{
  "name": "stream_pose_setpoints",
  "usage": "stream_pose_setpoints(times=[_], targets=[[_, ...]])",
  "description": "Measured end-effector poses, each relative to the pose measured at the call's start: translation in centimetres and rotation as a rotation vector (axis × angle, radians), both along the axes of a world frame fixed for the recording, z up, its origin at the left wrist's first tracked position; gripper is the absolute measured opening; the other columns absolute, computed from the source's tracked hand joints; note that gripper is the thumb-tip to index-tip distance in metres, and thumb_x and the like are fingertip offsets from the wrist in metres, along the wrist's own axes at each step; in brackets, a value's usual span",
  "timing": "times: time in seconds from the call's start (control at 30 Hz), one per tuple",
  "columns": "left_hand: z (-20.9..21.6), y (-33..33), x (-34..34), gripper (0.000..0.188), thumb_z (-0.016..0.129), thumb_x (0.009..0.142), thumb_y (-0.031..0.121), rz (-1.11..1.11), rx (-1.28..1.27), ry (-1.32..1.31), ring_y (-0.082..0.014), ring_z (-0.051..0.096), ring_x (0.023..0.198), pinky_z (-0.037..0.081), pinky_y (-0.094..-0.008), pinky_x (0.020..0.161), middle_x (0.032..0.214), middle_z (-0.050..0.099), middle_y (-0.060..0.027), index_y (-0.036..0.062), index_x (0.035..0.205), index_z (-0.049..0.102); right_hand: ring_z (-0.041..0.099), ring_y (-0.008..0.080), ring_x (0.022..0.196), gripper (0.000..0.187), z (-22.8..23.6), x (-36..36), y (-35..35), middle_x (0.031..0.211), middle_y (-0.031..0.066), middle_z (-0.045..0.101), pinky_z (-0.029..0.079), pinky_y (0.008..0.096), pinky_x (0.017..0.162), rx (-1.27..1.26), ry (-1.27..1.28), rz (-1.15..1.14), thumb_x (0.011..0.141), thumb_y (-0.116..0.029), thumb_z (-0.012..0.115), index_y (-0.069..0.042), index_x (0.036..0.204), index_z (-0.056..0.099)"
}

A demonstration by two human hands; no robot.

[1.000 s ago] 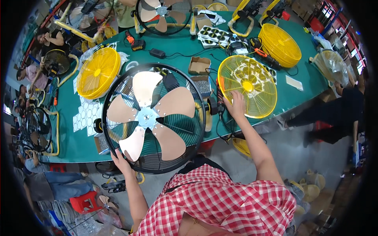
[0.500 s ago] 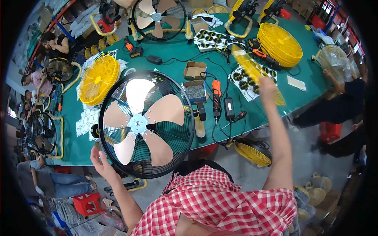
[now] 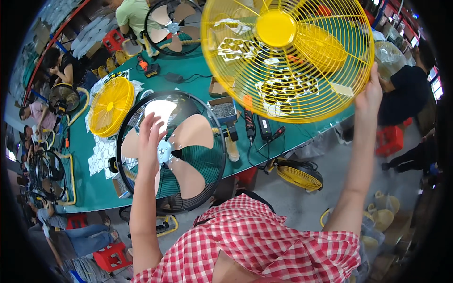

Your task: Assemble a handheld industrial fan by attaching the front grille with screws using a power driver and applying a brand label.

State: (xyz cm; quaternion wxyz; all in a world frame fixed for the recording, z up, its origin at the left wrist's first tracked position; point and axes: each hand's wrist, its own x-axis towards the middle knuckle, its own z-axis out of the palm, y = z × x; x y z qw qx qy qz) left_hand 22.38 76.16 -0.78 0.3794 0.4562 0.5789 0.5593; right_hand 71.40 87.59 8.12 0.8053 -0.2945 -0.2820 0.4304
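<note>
My right hand [image 3: 369, 96] grips the right rim of a round yellow fan guard [image 3: 276, 28], a wire grille with a solid centre disc, raised above the table. Fingers apart and holding nothing, my left hand [image 3: 152, 134] is raised in front of the fan [image 3: 188, 177] at the table's near edge. That fan has a black wire cage, its front uncovered, and copper-coloured blades around a pale blue hub [image 3: 164, 151]. My left hand and forearm hide part of the left blades. Whether this hand touches the fan, I cannot tell.
Yellow guards [image 3: 111, 106] are stacked at left, more [image 3: 321, 47] behind the raised guard. A screw box [image 3: 222, 109], a power screwdriver [image 3: 249, 125] and cables lie on the green table [image 3: 302, 137]. Another fan [image 3: 173, 28] stands at the back; a yellow-fronted fan [image 3: 297, 175] is below the edge. People work around.
The yellow guard has swung from edge-on at the right to face-on, higher and nearer. My left hand has risen from beside the fan to in front of its blades.
</note>
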Motion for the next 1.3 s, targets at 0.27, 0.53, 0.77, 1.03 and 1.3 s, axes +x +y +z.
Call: stream_pose_setpoints(times=[0.27, 0.53, 0.77, 1.03, 1.3], targets=[[4.9, 3.3, -3.5, 0.061, 0.038, 0.090, 0.048, -0.625, 0.412, -1.091, -0.0283, 0.041, 0.122, 0.035, -0.0414, 0.101, 0.133, 0.041, -0.0156, 0.0020, 0.131, 0.035, 0.055, 0.0334, 0.103, 0.042, -1.2, -13.8, 0.6, 0.115, 0.0177, 0.056, 0.043, 0.0479, 0.093, -0.333, 0.288, 0.433, 0.094, -0.034, 0.039, -0.001, 0.119, 0.047], [2.4, -2.4, -10.6, 0.048, 0.041, 0.093, 0.034, -0.489, 0.514, -1.154, -0.0304, 0.041, 0.122, 0.035, -0.0403, 0.103, 0.133, 0.040, -0.0176, 0.0036, 0.130, 0.037, 0.060, 0.0292, 0.094, 0.037, -6.1, -23.2, 3.7, 0.107, 0.0141, 0.060, 0.049, 0.0453, 0.084, -0.564, 0.242, 0.568, 0.097, -0.028, 0.032, -0.002, 0.112, 0.054], [2.5, -6.8, -12.7, 0.047, 0.037, 0.094, 0.035, -0.381, 0.514, -1.162, -0.0308, 0.042, 0.120, 0.039, -0.0416, 0.098, 0.133, 0.041, -0.0163, 0.0064, 0.131, 0.037, 0.061, 0.0290, 0.094, 0.033, -8.6, -27.4, 6.2, 0.107, 0.0165, 0.061, 0.048, 0.0446, 0.085, -0.646, 0.147, 0.744, 0.094, -0.021, 0.035, -0.001, 0.112, 0.055], [2.1, -11.4, -11.4, 0.057, 0.046, 0.083, 0.001, -0.391, 0.422, -1.139, -0.0337, 0.040, 0.123, 0.038, -0.0453, 0.098, 0.137, 0.035, -0.0183, 0.0034, 0.137, 0.026, 0.061, 0.0290, 0.093, 0.033, -13.8, -27.7, 9.3, 0.105, 0.0177, 0.061, 0.051, 0.0437, 0.082, -0.629, 0.067, 0.959, 0.092, -0.017, 0.035, 0.004, 0.108, 0.055], [1.0, -12.3, -8.1, 0.073, 0.053, 0.080, -0.005, -0.486, 0.414, -1.028, -0.0324, 0.046, 0.117, 0.042, -0.0446, 0.095, 0.141, 0.032, -0.0079, 0.0163, 0.141, 0.019, 0.054, 0.0294, 0.104, 0.070, -11.6, -27.1, 4.7, 0.118, 0.0165, 0.053, 0.044, 0.0390, 0.091, -0.387, 0.048, 1.000, 0.087, -0.057, 0.038, 0.003, 0.124, 0.043]])
